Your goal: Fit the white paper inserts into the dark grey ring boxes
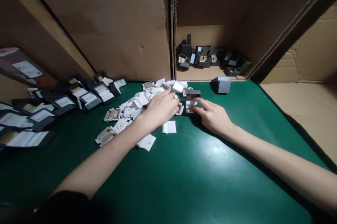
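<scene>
My left hand [163, 107] reaches over a heap of white folded papers and small card inserts [140, 100]. Its fingers are bent downward and held together; their tips are partly hidden, so what lies under them does not show. My right hand [214, 116] is at a small dark-grey open box [193, 93] with a white inside. Thumb and index finger close on the box's near right part, reaching into its opening. Just below my left hand lies a single white folded paper [169, 127] on the green table [184, 182].
Many open dark boxes with white papers [64, 102] crowd the left side. Further dark boxes [204, 57] sit inside a cardboard carton [210, 34] at the back right. A closed grey box [223, 85] stands before it. Behind the heap rises a cardboard wall [118, 24].
</scene>
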Tool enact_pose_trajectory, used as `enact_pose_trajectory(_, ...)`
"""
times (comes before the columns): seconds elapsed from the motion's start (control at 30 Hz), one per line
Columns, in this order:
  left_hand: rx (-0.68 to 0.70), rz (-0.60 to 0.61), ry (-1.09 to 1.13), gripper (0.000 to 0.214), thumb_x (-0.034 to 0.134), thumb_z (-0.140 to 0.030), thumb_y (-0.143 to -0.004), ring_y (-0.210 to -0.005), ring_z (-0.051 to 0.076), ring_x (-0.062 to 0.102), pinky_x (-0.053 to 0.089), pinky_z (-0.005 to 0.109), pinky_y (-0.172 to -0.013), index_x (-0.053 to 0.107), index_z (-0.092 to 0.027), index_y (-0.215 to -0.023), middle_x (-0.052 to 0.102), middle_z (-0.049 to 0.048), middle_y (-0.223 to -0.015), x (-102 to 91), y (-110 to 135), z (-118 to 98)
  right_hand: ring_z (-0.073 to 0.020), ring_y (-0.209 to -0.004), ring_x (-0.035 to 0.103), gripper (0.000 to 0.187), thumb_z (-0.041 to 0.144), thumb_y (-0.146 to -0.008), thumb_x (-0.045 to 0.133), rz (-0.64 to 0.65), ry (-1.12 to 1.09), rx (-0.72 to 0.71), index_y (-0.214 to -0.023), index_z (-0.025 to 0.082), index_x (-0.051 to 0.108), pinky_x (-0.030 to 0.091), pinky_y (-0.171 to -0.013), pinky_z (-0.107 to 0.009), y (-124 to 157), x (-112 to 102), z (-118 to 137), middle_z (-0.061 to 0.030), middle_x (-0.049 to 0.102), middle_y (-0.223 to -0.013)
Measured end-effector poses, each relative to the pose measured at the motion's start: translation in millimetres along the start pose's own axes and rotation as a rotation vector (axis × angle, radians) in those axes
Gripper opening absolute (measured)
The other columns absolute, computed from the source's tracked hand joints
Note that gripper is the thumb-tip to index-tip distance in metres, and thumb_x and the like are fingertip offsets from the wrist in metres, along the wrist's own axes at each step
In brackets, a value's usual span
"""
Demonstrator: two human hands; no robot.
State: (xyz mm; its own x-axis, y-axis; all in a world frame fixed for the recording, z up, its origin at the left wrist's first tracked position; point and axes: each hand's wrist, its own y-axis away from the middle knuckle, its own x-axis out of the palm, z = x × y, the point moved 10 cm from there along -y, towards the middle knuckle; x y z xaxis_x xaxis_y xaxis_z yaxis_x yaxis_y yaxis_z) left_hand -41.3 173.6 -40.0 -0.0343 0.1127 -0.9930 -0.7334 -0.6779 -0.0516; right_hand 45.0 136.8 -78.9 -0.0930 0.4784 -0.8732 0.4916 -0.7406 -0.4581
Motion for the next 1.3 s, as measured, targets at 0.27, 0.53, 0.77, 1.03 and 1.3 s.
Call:
enact_pose_trajectory(0.27, 0.013, 0.090, -0.041, 0.010, 0.066, -0.021, -0.083, -0.099, 0.026, 0.055, 0.043, 0.036, -0.083, 0.069, -0.016, -0.091, 0.060, 0.0083, -0.101, 15.2, 0.9, -1.5, -0.0188, -0.089, 0.059, 0.038, 0.001, -0.081, 0.041, -0.054, -0.057, 0.021, -0.106, 0.019, 0.062, 0.046, -0.061, -0.028, 0.6, -5.9, -1.8, -0.0105, 0.057, -0.127)
enact_pose_trajectory(0.53, -0.026, -0.158, 0.363, 0.019, 0.052, -0.027, -0.091, -0.088, 0.019, 0.057, 0.044, 0.028, -0.071, 0.067, -0.014, -0.090, 0.063, 0.0073, -0.096, -16.3, 0.5, 11.2, -0.0207, -0.095, 0.060, 0.035, 0.009, -0.083, 0.051, -0.481, -0.563, 0.023, -0.115, 0.022, 0.045, 0.053, -0.076, -0.036, 9.8, -40.9, -19.6, -0.0104, 0.059, -0.105)
enact_pose_trajectory(0.77, -0.161, -0.116, 1.438, 0.018, 0.063, -0.030, -0.085, -0.078, 0.013, 0.061, 0.049, 0.026, -0.073, 0.066, -0.013, -0.090, 0.065, 0.0040, -0.086, 11.8, -7.0, 12.2, -0.0288, -0.116, 0.054, 0.061, 0.027, -0.079, 0.068, -0.565, -0.571, -0.011, -0.131, 0.023, 0.038, 0.049, -0.092, -0.049, 10.4, -54.8, -19.1, -0.0162, 0.055, -0.124)
enact_pose_trajectory(1.03, -0.350, 0.021, 1.921, 0.005, 0.058, -0.011, -0.088, -0.079, 0.010, 0.064, 0.052, 0.031, -0.088, 0.063, -0.010, -0.089, 0.067, 0.0042, -0.084, 39.0, -5.3, -4.8, -0.0280, -0.110, 0.059, 0.061, 0.032, -0.079, 0.069, -0.526, -0.517, -0.068, -0.133, 0.019, 0.045, 0.051, -0.089, -0.044, 10.3, -53.4, -13.5, -0.0163, 0.061, -0.119)
enact_pose_trajectory(1.3, -0.361, 0.035, 1.886, 0.030, 0.061, 0.000, -0.080, -0.078, 0.011, 0.067, 0.053, 0.030, -0.082, 0.048, -0.013, -0.103, 0.068, 0.0052, -0.092, 45.4, -5.5, -4.1, -0.0259, -0.094, 0.064, 0.041, 0.039, -0.083, 0.063, -0.434, -0.561, 0.065, -0.117, 0.019, 0.058, 0.052, -0.077, -0.041, 6.3, -45.1, -24.4, -0.0136, 0.066, -0.103)
